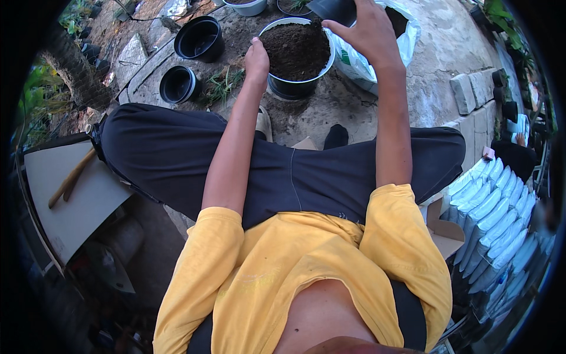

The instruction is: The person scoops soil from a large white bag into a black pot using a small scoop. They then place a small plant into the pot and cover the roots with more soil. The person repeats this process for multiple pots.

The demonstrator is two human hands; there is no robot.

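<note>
A round pot with a white rim (279,21), heaped with dark brown soil (296,52), stands on the ground in front of me. My left hand (257,60) is closed on the left side of its rim. Above its far right side, my right hand (375,34) grips a small black pot (331,8), thumb along the near side and fingers partly cut off by the top edge. That black pot is tilted; what it contains is hidden. Just beneath my right hand, a white plastic sack (358,69) sits open with dark soil in it.
Left of the soil pot are two empty black pots, a larger one (199,40) and a smaller one (178,85), beside a grass tuft (223,84). A basin (248,7) stands beyond. Concrete blocks (471,92) and stacked white packets (492,212) lie right; a wooden-handled tool (72,177) lies left.
</note>
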